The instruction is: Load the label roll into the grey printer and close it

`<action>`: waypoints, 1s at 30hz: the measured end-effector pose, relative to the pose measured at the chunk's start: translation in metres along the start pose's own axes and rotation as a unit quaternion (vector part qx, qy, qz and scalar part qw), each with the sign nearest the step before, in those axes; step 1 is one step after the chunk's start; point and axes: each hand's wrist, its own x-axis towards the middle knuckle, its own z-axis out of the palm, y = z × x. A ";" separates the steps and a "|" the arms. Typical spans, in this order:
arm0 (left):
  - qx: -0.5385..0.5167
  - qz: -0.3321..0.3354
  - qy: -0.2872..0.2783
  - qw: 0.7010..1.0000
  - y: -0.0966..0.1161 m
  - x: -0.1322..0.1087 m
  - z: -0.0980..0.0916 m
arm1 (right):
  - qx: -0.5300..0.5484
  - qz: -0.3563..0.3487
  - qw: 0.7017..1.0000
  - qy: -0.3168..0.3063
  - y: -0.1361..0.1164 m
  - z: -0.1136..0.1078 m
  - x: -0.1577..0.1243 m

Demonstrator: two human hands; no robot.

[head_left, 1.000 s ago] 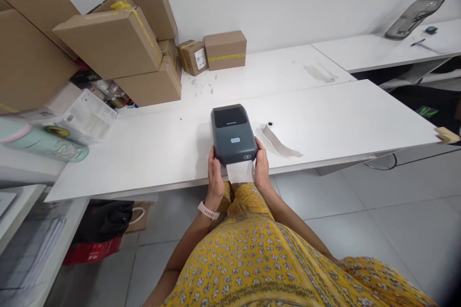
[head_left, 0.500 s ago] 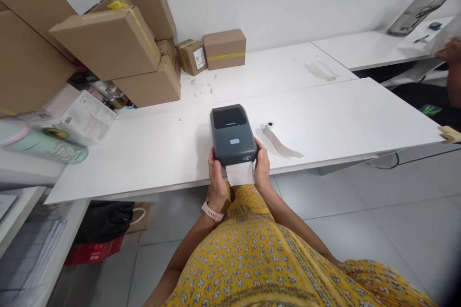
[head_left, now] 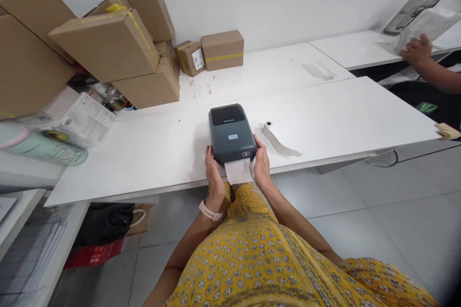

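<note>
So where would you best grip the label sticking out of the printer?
Probably by its free near edge, coming from the person's side of the table. The label hangs out of the printer's front slot over the table edge, so both faces are open to a pinch there. The left hand and right hand flank it at the printer's front corners, so its sides are crowded.

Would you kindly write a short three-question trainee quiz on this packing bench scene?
1. True or false: both hands grip the dark grey label printer.
2. What hangs from its front slot? A) white paper label B) yellow tape C) black cable
3. Which side of the printer is the small white paper roll on?

Key: 1 true: left hand and right hand flank it. 2 A. 3 Right.
</note>
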 end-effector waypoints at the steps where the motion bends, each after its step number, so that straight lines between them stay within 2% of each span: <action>1: -0.002 0.016 0.008 1.000 0.003 0.005 -0.001 | -0.011 -0.017 1.000 -0.008 -0.003 -0.002 0.005; 3: -0.009 0.055 0.012 0.998 0.014 0.022 -0.003 | -0.033 -0.065 0.997 -0.028 -0.011 -0.004 0.022; 6: -0.003 0.111 -0.014 0.994 0.037 0.060 -0.005 | -0.052 -0.135 0.988 -0.051 -0.028 0.003 0.061; 9: 0.017 0.132 -0.022 0.991 0.056 0.102 -0.002 | -0.067 -0.175 0.981 -0.044 -0.044 0.018 0.110; 11: 0.012 0.133 -0.029 0.991 0.060 0.123 0.002 | -0.088 -0.195 0.976 -0.037 -0.050 0.030 0.143; 15: 0.016 0.074 -0.024 0.997 0.044 0.139 0.010 | -0.172 -0.240 0.955 -0.042 -0.050 0.049 0.200; 18: 0.049 -0.003 -0.033 0.998 0.023 0.132 0.011 | -0.188 -0.240 0.952 -0.038 -0.047 0.061 0.232; 20: 0.070 -0.026 -0.042 0.996 0.013 0.124 0.010 | -0.174 -0.218 0.960 -0.036 -0.047 0.067 0.248; 22: 0.087 -0.025 -0.043 0.995 0.007 0.117 0.009 | -0.171 -0.207 0.962 -0.049 -0.047 0.070 0.259; 25: 0.096 -0.026 -0.035 0.994 0.006 0.111 0.009 | -0.184 -0.236 0.950 -0.085 -0.053 0.063 0.263; 27: 0.097 -0.036 -0.032 0.994 0.006 0.111 0.010 | -0.191 -0.262 0.942 -0.085 -0.060 0.051 0.252; 30: 0.109 -0.040 -0.028 0.993 0.008 0.114 0.011 | -0.193 -0.282 0.938 -0.064 -0.070 0.033 0.219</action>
